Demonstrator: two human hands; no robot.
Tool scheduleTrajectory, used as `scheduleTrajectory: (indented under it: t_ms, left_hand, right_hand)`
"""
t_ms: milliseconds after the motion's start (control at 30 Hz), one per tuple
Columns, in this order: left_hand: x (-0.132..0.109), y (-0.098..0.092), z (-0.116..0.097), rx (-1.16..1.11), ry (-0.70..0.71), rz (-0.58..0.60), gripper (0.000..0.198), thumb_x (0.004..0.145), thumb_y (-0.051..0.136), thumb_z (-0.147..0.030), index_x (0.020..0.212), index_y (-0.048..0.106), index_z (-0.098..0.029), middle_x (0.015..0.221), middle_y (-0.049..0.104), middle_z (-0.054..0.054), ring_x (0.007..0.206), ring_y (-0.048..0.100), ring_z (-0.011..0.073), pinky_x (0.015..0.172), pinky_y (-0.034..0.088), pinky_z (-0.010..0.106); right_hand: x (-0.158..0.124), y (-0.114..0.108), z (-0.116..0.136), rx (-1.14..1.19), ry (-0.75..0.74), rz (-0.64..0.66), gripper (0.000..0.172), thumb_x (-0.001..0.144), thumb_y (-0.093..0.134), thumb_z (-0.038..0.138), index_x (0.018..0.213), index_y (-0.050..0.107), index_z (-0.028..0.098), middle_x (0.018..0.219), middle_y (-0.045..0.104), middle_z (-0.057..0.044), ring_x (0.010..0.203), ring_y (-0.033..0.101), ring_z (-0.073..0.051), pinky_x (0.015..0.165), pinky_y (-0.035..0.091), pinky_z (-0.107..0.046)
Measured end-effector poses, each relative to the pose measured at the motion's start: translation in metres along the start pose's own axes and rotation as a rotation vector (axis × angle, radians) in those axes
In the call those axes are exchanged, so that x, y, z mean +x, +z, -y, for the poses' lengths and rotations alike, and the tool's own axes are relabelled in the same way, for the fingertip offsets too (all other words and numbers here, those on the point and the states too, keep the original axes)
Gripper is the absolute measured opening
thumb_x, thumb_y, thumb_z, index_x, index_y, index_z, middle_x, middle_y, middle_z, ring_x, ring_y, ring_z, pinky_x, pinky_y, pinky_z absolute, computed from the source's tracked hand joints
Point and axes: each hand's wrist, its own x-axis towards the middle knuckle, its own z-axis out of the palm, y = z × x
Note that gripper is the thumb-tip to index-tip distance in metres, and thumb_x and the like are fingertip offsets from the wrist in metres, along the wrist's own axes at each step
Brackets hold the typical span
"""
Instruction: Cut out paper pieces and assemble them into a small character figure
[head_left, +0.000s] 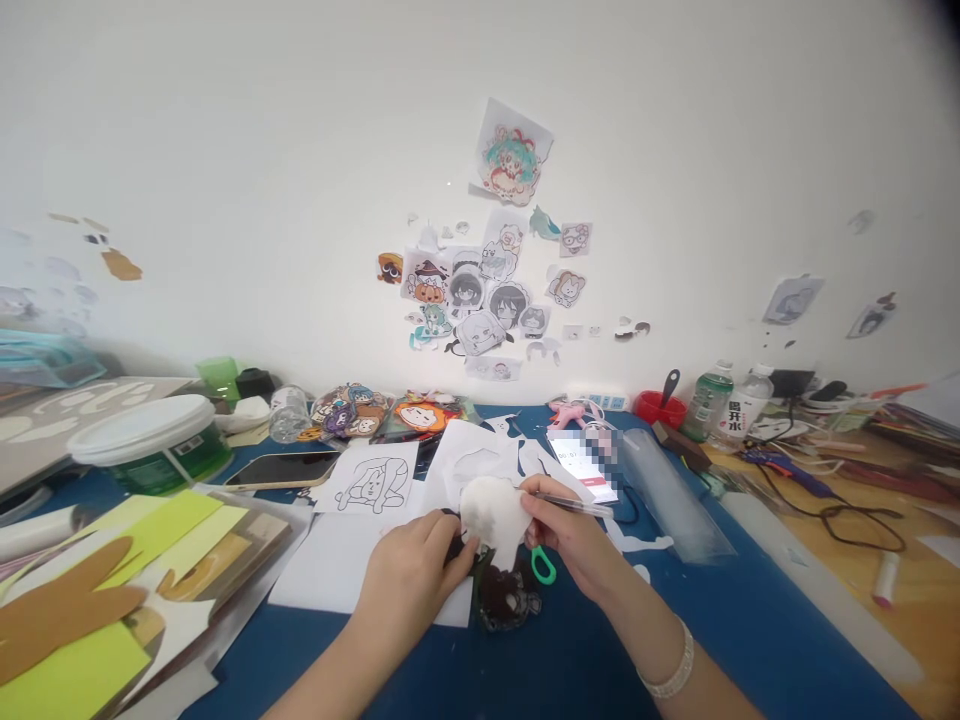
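A white, soft-looking piece (491, 510) is pinched between the thumb and fingers of the left hand (416, 560), just above the blue table surface (427, 670). A slim pen-like tool (570, 502) is clamped in the fingers of the right hand (566, 530), its tip brought to the piece's right edge; whether contact is made cannot be told. On the near side, a dark figure cut-out (506, 603) is partly covered by the piece, and a green loop handle (544, 566) is seen just to the right. Farther left, a line drawing (371, 483) is laid near a dark-screened phone (281, 470); farther right, a lit phone (589, 465) is placed beside clear plastic film (675, 495).
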Motion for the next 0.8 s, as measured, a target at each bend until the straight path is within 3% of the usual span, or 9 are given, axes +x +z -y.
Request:
scheduleTrajectory:
  t_ms: [100,233,367,533,800]
  left_hand:
    - [0.001,-0.001,0.002,0.026,-0.013,0.033,0.032,0.088,0.036,-0.038,0.077,0.057,-0.017,0.066,0.061,0.005,0.059,0.058,0.0176,0.052,0.037,0.027]
    - [0.005,-0.007,0.01,0.059,-0.152,0.11,0.035,0.089,0.031,-0.038,0.085,0.058,-0.017,0.081,0.064,0.009,0.076,0.06,0.0227,0.061,0.042,0.03]
    - [0.008,-0.006,0.022,0.06,-0.278,0.215,0.029,0.082,0.045,-0.035,0.101,0.057,-0.016,0.099,0.061,0.014,0.097,0.055,0.0288,0.072,0.044,0.034]
    - [0.007,0.004,0.03,-0.074,-0.32,0.343,0.031,0.074,0.052,-0.024,0.103,0.058,-0.015,0.095,0.06,0.013,0.091,0.058,0.0278,0.073,0.043,0.034]
    - [0.01,0.015,0.044,-0.212,-0.333,0.334,0.017,0.072,0.048,-0.02,0.085,0.058,-0.016,0.083,0.059,0.009,0.082,0.058,0.024,0.067,0.042,0.031]
  right_hand:
    - [0.001,-0.001,-0.001,-0.048,-0.008,-0.016,0.026,0.074,0.06,0.043,0.071,0.053,0.019,0.052,0.045,0.005,0.051,0.045,-0.01,0.053,0.039,-0.022]
    - [0.006,-0.011,-0.002,-0.175,-0.094,-0.157,0.029,0.072,0.06,0.047,0.069,0.053,0.019,0.053,0.044,0.004,0.052,0.044,-0.011,0.051,0.036,-0.022]
    - [0.011,-0.025,-0.001,-0.218,-0.144,-0.261,0.03,0.072,0.06,0.049,0.07,0.054,0.02,0.055,0.045,0.003,0.053,0.042,-0.012,0.051,0.035,-0.023]
    - [0.012,-0.029,0.0,-0.218,-0.147,-0.28,0.029,0.071,0.06,0.05,0.07,0.054,0.022,0.055,0.044,0.003,0.052,0.041,-0.013,0.051,0.035,-0.025]
    - [0.012,-0.028,-0.002,-0.207,-0.151,-0.272,0.029,0.071,0.06,0.049,0.069,0.054,0.021,0.054,0.045,0.004,0.052,0.041,-0.012,0.05,0.033,-0.024]
